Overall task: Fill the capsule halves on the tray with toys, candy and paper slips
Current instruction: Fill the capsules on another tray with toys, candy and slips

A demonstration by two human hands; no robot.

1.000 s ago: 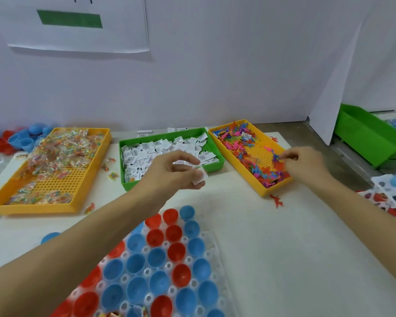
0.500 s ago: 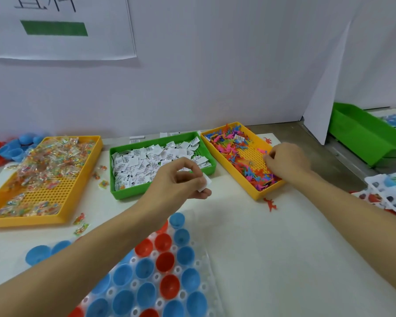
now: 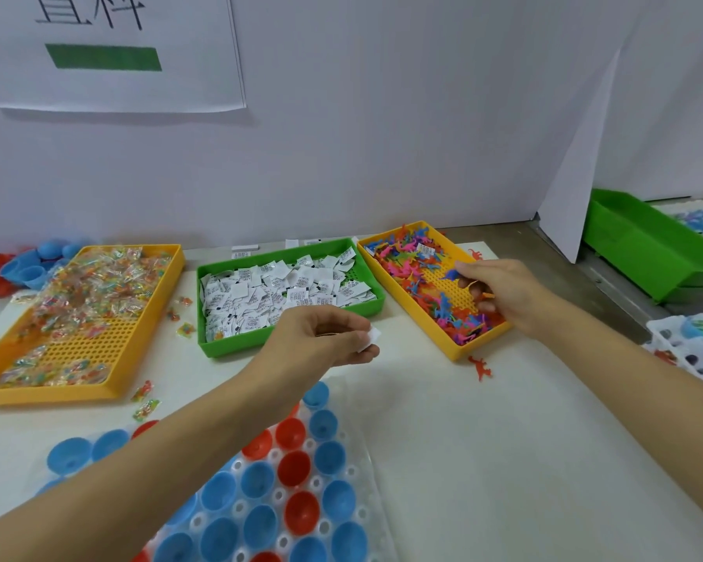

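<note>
The left hand (image 3: pixel 321 338) pinches a white paper slip (image 3: pixel 372 336) just in front of the green tray (image 3: pixel 289 342). The right hand (image 3: pixel 500 294) curls its fingers over small coloured toys (image 3: pixel 443 306) in the yellow tray (image 3: pixel 475 346). Red and blue capsule halves (image 3: pixel 293 468) sit nearer the camera.

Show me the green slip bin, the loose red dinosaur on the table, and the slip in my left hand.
green slip bin (image 3: pixel 236 346), head view, front wall
red dinosaur (image 3: pixel 481 368), head view, body
paper slip (image 3: pixel 373 334), head view, exposed corner
</note>
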